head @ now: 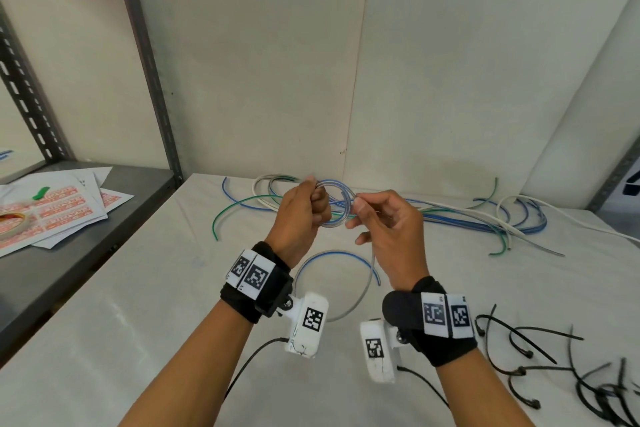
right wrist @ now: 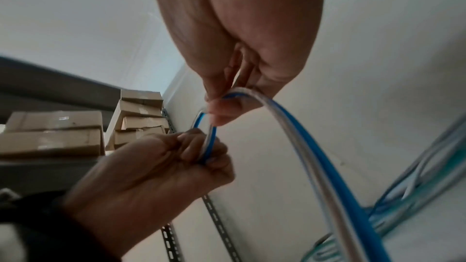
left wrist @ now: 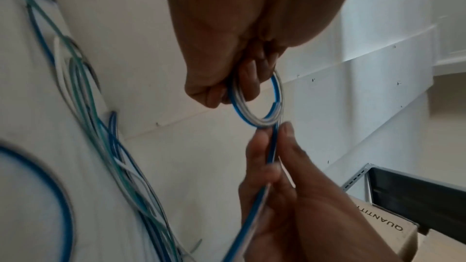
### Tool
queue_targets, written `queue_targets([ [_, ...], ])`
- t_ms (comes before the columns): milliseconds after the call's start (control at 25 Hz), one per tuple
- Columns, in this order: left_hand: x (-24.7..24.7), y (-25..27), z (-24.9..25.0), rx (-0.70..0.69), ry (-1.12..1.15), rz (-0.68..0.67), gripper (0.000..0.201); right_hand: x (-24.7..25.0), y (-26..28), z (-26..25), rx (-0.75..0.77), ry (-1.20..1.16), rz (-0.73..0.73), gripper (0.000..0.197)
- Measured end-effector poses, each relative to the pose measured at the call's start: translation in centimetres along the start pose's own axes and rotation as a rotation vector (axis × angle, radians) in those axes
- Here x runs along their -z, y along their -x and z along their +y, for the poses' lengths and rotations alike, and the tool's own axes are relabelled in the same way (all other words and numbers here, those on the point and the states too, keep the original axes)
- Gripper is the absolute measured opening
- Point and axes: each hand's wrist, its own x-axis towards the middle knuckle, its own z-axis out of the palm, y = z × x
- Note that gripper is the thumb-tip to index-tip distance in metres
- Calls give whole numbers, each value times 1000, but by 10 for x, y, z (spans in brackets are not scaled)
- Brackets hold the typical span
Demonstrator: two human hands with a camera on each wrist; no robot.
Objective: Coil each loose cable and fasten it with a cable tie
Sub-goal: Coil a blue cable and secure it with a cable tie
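Note:
A blue-and-clear cable is wound into a small coil point(head: 334, 204) held above the table. My left hand point(head: 304, 210) grips the coil's left side, fingers curled round its loops point(left wrist: 239, 95). My right hand point(head: 381, 218) pinches the same cable point(right wrist: 234, 95) at the coil's right edge between thumb and forefinger. The cable's free tail point(head: 360, 288) hangs down from the right hand and arcs over the table. Loose blue, green and white cables point(head: 485, 222) lie tangled along the table's back. Black cable ties point(head: 554, 367) lie scattered at the front right.
A white-covered table point(head: 138, 322) stands against a pale wall. On the left, a grey metal shelf point(head: 86, 229) carries papers point(head: 55, 211) and a roll of tape point(head: 10, 222). Cardboard boxes point(right wrist: 53, 134) are stacked on racking seen in the right wrist view.

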Motion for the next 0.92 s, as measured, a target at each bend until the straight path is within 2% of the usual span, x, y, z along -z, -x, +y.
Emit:
queue_targets([
  [200, -4, 0, -9, 24, 170, 32, 43, -11, 5, 8, 10, -34, 33, 11],
  [320, -3, 1, -9, 80, 157, 3, 43, -5, 3, 10, 20, -8, 30, 11],
  [440, 3, 2, -6, 160, -128, -78, 43, 7, -1, 8, 47, 101, -26, 12],
  [560, 8, 5, -5, 163, -467, -170, 44, 20, -5, 4, 87, 354, -169, 13],
  [680, 10, 5, -8, 181, -647, -244, 39, 26, -7, -2, 178, 563, -315, 12],
  [800, 6, 6, -14, 215, -552, -257, 27, 25, -6, -8, 217, 582, -335, 14],
  [920, 2, 8, -11, 236, -425, -203, 35, 22, -2, -6, 185, 448, -264, 17],
])
